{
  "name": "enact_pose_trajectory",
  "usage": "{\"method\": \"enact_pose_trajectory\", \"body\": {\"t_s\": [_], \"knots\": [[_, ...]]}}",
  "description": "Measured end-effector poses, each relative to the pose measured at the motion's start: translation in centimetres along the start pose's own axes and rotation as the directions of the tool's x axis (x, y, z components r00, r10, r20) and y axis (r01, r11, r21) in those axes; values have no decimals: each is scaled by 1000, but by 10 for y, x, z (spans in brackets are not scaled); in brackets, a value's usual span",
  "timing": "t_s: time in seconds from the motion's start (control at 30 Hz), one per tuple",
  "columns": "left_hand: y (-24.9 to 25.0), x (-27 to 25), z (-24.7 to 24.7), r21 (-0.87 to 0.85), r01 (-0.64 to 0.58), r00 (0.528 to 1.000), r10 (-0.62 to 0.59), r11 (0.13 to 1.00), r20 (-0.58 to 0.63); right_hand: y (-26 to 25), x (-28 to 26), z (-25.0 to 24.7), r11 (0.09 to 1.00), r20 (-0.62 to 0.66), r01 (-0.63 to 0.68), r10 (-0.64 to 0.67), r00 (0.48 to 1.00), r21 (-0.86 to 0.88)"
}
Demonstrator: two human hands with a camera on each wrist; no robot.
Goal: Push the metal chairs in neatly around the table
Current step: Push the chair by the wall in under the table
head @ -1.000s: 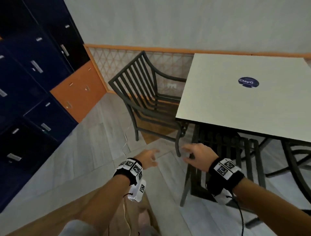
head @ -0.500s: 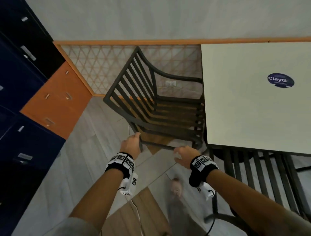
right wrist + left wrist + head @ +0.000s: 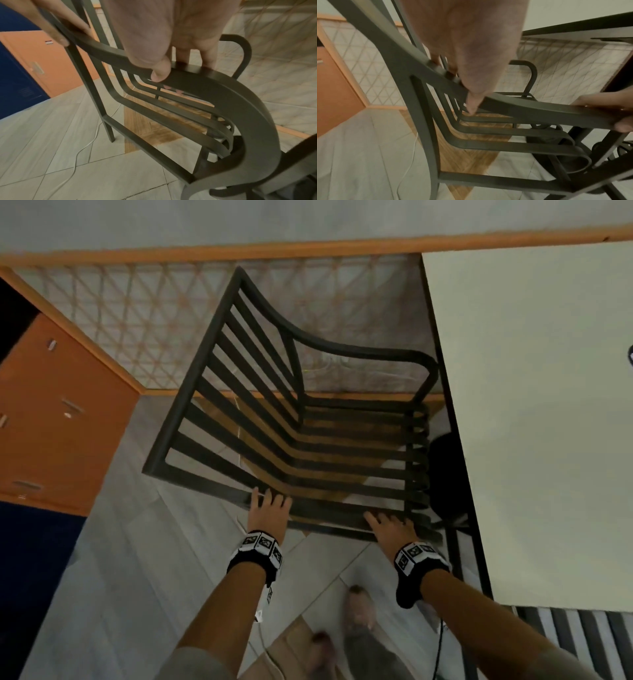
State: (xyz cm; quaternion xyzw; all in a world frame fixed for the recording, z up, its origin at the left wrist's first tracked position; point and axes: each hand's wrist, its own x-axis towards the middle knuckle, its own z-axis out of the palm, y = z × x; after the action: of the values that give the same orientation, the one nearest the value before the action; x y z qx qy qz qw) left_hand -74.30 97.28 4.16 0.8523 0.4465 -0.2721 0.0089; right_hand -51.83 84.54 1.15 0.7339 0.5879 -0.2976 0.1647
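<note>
**Metal armchair gripped by near armrest, front at table edge**

Dark slatted metal armchair (image 3: 301,436) sits w/ its seat front just beside the white table (image 3: 534,405) edge, not yet tucked under. Left hand (image 3: 269,508) and right hand (image 3: 390,525) both wrap the near armrest (image 3: 539,109), fingers over the top, thumbs under. Risks, my read: pushing from one side only could skew the chair; far armrest may knock the tabletop edge; a white cable (image 3: 82,148) on the floor near a leg could snag.
</note>
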Motion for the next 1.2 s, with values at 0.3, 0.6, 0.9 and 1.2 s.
{"method": "enact_pose_trajectory", "body": {"t_s": [0.3, 0.6, 0.9, 1.2], "knots": [[24, 4, -2, -190, -11, 996, -6, 982, -88, 25, 0, -12, 999, 52, -47, 48, 997, -28], [44, -9, -6, -241, 2, 995, -26, 970, -97, 39, -9, -6, 996, 53, -94, 93, 994, 9], [50, -3, -8, -208, 7, 995, -29, 978, -99, 40, -5, -12, 994, 47, -106, 106, 993, 11], [59, -32, -23, -127, -1, 997, -8, 992, -71, 16, -45, -15, 993, -159, -102, 109, 981, 52]]}}
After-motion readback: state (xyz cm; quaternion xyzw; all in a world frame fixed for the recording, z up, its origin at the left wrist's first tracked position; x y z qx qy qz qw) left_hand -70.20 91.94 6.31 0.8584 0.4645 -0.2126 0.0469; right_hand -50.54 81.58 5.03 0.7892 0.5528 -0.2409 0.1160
